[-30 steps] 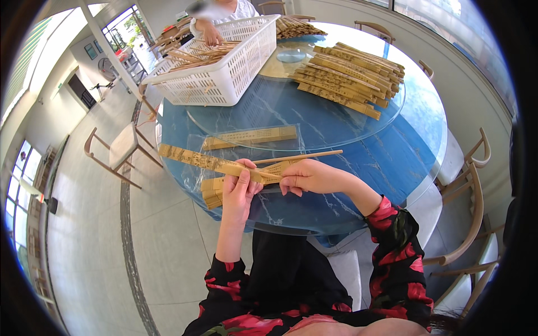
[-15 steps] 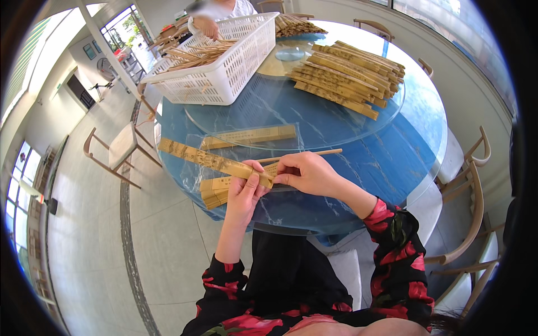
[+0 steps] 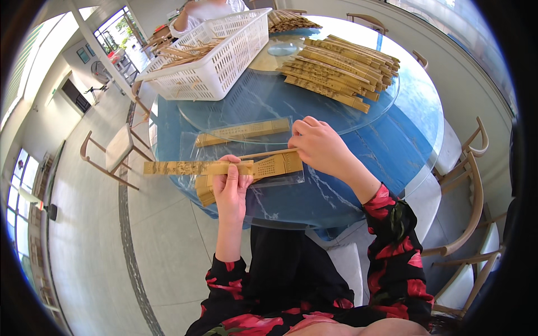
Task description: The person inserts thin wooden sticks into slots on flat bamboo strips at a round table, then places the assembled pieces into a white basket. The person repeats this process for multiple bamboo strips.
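My left hand [image 3: 232,187] pinches the end of a long, flat yellow paper sleeve [image 3: 185,167] with dark print, which points left. My right hand [image 3: 320,144] has its fingertips closed on the right end of a thin wooden chopstick [image 3: 270,153]. The chopstick's other end runs to the sleeve beside my left fingers; whether it is inside, I cannot tell. Beneath my hands lies a fanned stack of similar yellow sleeves [image 3: 274,166]. Just beyond is another bundle of sleeves [image 3: 252,130] on clear plastic.
A white slatted basket [image 3: 224,70] of loose chopsticks [image 3: 190,51] stands at the far left of the round glass table over blue cloth [image 3: 386,140]. A large heap of yellow sleeves [image 3: 342,70] lies far right. Someone in white [image 3: 221,7] is behind the basket. Chairs [image 3: 120,150] stand around.
My right hand has moved up and away from my left, to the chopstick's right end. The sleeve in my left hand has swung from slanting to nearly level. The other person's hand has left the basket.
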`<state>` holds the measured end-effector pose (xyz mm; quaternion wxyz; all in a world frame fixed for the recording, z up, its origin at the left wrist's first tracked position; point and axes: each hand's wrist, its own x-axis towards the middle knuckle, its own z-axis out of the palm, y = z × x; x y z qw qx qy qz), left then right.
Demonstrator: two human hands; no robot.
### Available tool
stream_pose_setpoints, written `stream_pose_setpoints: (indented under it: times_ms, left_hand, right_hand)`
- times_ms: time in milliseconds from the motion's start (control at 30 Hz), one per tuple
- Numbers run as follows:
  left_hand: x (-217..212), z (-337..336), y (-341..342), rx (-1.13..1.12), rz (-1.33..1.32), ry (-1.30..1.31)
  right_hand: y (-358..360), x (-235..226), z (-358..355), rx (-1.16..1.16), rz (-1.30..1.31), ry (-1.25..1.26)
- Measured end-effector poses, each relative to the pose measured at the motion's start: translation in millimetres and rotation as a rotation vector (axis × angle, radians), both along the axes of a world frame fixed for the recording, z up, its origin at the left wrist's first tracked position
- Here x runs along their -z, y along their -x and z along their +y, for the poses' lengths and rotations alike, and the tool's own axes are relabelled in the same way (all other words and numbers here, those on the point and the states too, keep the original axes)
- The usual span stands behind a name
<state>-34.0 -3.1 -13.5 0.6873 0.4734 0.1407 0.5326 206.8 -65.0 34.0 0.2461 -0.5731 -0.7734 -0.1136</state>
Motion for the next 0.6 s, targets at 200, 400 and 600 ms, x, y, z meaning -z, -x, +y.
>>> stream_pose_setpoints:
  times_ms: [200, 400, 600]
  left_hand:
    - [-1.4, -1.5, -3.8, -0.011, 0.002, -0.014]
    - [-1.5, -1.1, 2.1, -0.130, -0.080, 0.016]
    - [3.3, -1.0, 1.5, -0.375, -0.203, 0.071]
  right_hand:
    - [8.9, -0.6, 0.7, 0.110, -0.207, -0.016]
    - [-4.1, -18.4, -6.4, 0.142, 0.194, 0.032]
    - [-13.5, -35.5, -14.1, 0.003, 0.579, 0.310]
